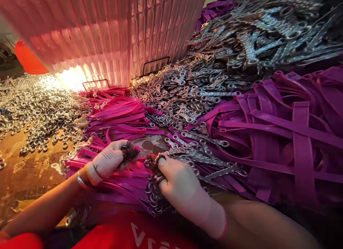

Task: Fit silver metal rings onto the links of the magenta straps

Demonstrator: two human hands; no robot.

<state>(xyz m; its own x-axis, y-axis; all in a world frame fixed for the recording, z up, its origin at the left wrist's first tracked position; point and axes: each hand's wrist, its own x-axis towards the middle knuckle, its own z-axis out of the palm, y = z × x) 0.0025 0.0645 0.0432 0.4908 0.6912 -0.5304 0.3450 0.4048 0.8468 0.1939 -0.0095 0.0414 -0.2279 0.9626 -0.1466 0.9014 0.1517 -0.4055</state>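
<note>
Red shirt [107, 236] | left hand [111, 157]: fingers clamped on purple strap [137, 149] | right hand [179, 184]: clamped on metal piece [147, 163] | straps heaped [118, 197] near worktop's [32, 170] front edge

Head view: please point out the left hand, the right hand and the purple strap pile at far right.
Left hand [110, 158]: head view, on its gloved back.
Right hand [179, 180]: head view, on its gloved back.
Purple strap pile [301, 136]: head view, on its upper surface.

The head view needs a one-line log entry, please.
left hand: holds strap end; right hand: holds metal piece; metal rings: heaped left
</note>
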